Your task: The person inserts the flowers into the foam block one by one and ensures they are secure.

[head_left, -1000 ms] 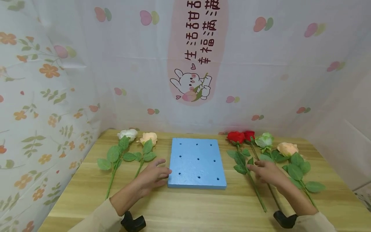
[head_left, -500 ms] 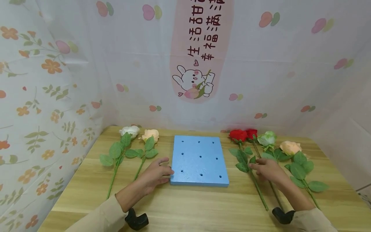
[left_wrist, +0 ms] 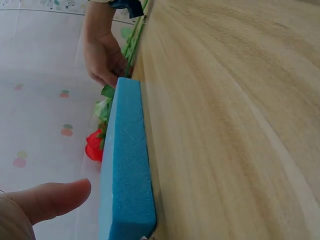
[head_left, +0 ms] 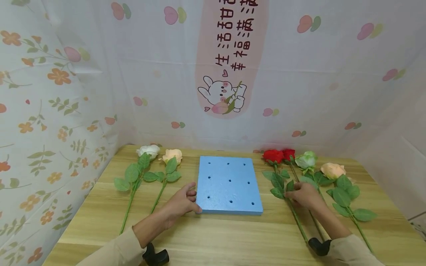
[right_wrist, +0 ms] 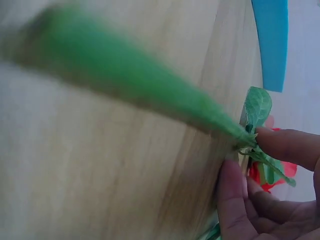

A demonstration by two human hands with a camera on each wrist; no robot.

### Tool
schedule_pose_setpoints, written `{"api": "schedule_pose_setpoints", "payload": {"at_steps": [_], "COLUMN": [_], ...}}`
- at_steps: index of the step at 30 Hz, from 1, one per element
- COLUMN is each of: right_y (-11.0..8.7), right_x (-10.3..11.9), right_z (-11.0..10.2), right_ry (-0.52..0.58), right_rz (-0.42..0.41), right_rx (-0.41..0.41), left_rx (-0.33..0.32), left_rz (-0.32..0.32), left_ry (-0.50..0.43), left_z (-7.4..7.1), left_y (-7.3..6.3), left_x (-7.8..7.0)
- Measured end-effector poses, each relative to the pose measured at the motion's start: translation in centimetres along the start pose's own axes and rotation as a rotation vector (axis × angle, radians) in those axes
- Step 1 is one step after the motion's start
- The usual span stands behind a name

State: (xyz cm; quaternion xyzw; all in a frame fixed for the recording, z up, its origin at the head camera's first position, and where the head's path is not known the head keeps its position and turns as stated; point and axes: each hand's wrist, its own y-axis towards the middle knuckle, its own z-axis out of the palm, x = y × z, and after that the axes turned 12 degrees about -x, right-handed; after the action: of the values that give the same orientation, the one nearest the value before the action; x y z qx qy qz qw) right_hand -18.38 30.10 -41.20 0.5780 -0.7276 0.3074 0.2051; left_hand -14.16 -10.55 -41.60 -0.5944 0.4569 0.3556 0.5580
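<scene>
A red rose (head_left: 273, 156) lies on the table right of a blue foam board (head_left: 229, 184) with several small holes. My right hand (head_left: 304, 195) pinches its green stem (right_wrist: 200, 110) just below the leaves, between thumb and forefinger, as the right wrist view shows. The flower still rests on the tabletop. At the board's near left corner is my left hand (head_left: 181, 203), its thumb by the front edge and its fingers along the left side. In the left wrist view that thumb (left_wrist: 60, 200) points straight out beside the board (left_wrist: 131, 155).
Right of the held rose lie a second red rose (head_left: 288, 154), a pale green rose (head_left: 306, 160) and a peach rose (head_left: 332, 170). A white rose (head_left: 148, 150) and another peach rose (head_left: 173, 156) lie left. Printed cloth (head_left: 149, 74) hangs behind the table (head_left: 206, 240).
The right fingers have closed on the red rose's stem. My left hand has turned, bringing its thumb down to the board's near left corner. The head view has shifted slightly.
</scene>
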Motion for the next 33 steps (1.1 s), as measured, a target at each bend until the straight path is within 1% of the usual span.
{"api": "schedule_pose_setpoints", "payload": {"at_steps": [4,7,9,14,18,24,28,30,33], "right_y": [-0.04,-0.02,0.03,0.19,0.36,0.39,0.28,0.28,0.36], "right_x": [-0.08,-0.11,-0.04,0.11,0.09,-0.13,-0.02,0.21,0.68], "right_z": [0.11,0.05,0.00,-0.13,-0.29,-0.11,-0.10,-0.18,-0.42], "right_ry": [-0.014,-0.019,-0.016,-0.025,-0.034,-0.007,0.009,0.007,0.051], "right_rz": [-0.008,-0.016,-0.005,0.009,0.005,0.018,0.024,0.012,0.005], "right_rx": [-0.035,-0.035,-0.031,-0.014,-0.007,-0.019,-0.012,-0.020,-0.022], "left_rx": [-0.016,-0.040,-0.057,-0.080,-0.089,-0.098,-0.099,-0.097,-0.092], "left_rz": [0.024,0.037,0.045,0.062,0.070,0.089,0.097,0.101,0.106], "left_ry": [0.044,0.081,0.097,0.103,0.103,0.119,0.134,0.137,0.135], "left_z": [0.22,0.34,0.39,0.44,0.57,0.60,0.59,0.56,0.52], "left_y": [0.00,0.01,0.05,0.19,0.19,0.16,0.21,0.24,0.24], "left_x": [0.23,0.32,0.37,0.52,0.49,0.62,0.77,0.83,0.85]}}
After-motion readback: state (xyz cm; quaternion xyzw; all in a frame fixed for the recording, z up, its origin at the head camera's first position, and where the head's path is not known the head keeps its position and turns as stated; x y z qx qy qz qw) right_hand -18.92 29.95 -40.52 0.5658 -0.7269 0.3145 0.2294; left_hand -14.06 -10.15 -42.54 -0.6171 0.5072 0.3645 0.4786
